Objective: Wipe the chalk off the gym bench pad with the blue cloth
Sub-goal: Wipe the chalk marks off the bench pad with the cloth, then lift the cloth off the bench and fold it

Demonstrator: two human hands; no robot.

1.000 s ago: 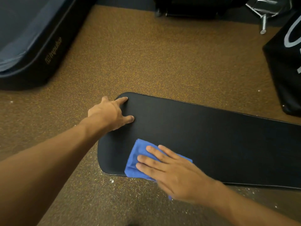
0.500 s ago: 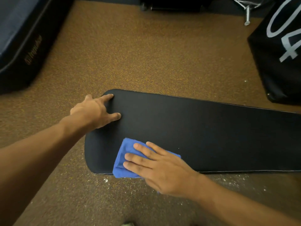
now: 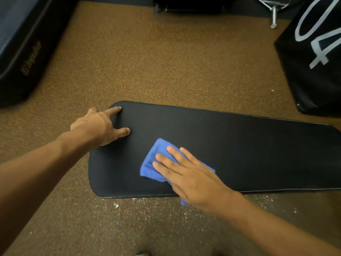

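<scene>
A long black bench pad [image 3: 239,145] lies flat on the speckled brown floor, running from the centre to the right edge. A folded blue cloth [image 3: 152,161] lies on its near left part. My right hand [image 3: 191,174] presses flat on the cloth with straight fingers, covering most of it. My left hand [image 3: 99,126] rests on the pad's far left corner, index finger and thumb spread on the surface. No chalk marks show on the pad's dark surface.
White chalk dust [image 3: 147,202] speckles the floor along the pad's near edge. A dark padded mat [image 3: 22,52] lies at the left. A black block with white numerals [image 3: 317,58] stands at the right. Metal frame legs [image 3: 273,17] show at the top.
My right hand has slid the cloth rightward and a little farther onto the pad, away from the near left edge. My left hand keeps its place on the corner.
</scene>
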